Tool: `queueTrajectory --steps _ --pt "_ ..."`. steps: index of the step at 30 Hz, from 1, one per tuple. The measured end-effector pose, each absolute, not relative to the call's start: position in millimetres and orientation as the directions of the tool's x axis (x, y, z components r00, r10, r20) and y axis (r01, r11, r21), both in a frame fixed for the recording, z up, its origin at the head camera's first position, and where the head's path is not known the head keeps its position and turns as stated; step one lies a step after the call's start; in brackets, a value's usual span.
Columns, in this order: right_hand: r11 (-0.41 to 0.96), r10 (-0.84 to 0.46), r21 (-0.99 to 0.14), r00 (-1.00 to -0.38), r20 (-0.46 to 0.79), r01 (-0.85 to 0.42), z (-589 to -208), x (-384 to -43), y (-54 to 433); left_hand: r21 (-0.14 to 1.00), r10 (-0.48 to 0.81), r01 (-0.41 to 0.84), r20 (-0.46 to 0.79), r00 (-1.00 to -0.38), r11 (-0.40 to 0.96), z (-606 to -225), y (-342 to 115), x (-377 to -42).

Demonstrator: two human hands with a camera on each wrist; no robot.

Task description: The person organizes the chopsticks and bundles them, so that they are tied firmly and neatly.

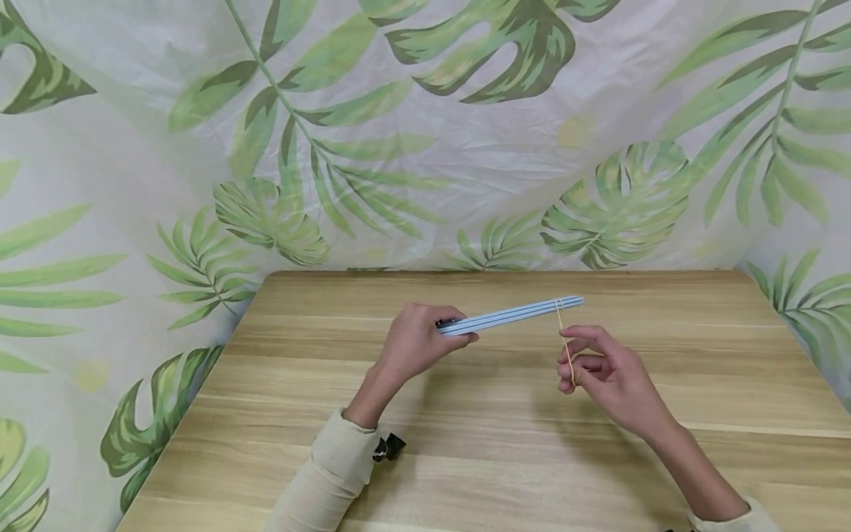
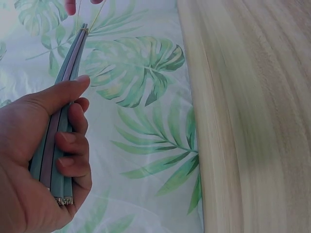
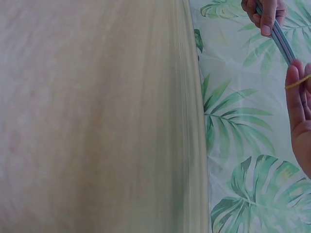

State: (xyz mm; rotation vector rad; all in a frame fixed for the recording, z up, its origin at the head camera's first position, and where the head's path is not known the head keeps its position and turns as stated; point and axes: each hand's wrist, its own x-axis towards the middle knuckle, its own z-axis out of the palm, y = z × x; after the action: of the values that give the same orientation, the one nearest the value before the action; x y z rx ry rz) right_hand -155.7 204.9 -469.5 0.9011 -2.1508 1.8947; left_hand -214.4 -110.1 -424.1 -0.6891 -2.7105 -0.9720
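Observation:
My left hand (image 1: 415,340) grips a bundle of slim light-blue chopsticks (image 1: 512,316) near its thicker end, thumb along one side and fingers curled round the other. In the left wrist view, the chopsticks (image 2: 54,141) show blue and purplish sides, with silvery ends below the palm. A thin yellow rubber band (image 1: 559,316) loops round the bundle close to its far tips. From there it runs taut down to my right hand (image 1: 614,377), whose bent fingers hold it stretched. In the right wrist view, the rubber band (image 3: 297,83) crosses the fingers just below the chopstick tips.
Both hands are above a wood-grain table (image 1: 465,473). A cloth with a green leaf print (image 1: 492,185) hangs behind the table's far edge and along its sides. A small black device (image 1: 388,448) sits at the left sleeve cuff.

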Motion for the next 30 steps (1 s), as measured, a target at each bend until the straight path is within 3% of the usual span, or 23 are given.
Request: queueTrajectory --steps 7,16,24,30 --pt "-0.085 -0.425 -0.833 -0.737 0.526 -0.546 -475.4 -157.3 202.4 0.583 0.338 0.457 0.309 -0.889 0.671 -423.4 -110.8 -214.1" --pt "-0.08 -0.329 -0.883 -0.823 0.462 -0.463 -475.4 -156.4 202.4 0.604 0.332 0.481 0.35 -0.876 0.635 -424.0 -109.5 -213.3" --pt "-0.419 -0.305 -0.878 -0.876 0.375 -0.23 -473.8 -160.7 209.1 0.638 0.358 0.52 0.377 -0.854 0.568 -425.6 -110.7 -215.2" --pt "-0.336 -0.217 -0.921 -0.935 0.28 -0.198 -469.7 -161.8 211.4 0.597 0.439 0.593 0.402 -0.804 0.54 -427.5 -115.3 -220.1"
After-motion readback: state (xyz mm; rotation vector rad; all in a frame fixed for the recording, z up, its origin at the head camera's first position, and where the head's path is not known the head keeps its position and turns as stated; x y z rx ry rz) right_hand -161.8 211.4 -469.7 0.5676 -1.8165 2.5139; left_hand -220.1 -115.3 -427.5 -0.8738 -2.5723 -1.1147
